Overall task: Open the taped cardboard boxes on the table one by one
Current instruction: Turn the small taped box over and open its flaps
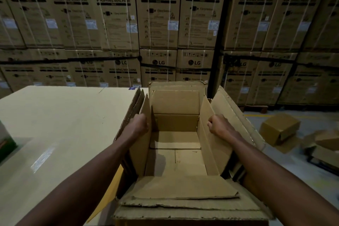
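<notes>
An open, empty cardboard box (176, 159) stands at the right end of the table (60, 124), directly in front of me. All its top flaps are spread outward. My left hand (140, 124) grips the top edge of the left side wall. On the opposite side, my right hand (219, 124) grips the edge of the right wall. The near flap lies folded toward me, and the box's bare bottom shows.
Stacked washing-machine cartons (157, 11) form a wall behind the table. Opened cardboard boxes (279, 128) and flattened pieces lie on the floor at the right. A green item (7, 141) sits at the table's left edge. A yellow sheet (114, 187) shows beside the box.
</notes>
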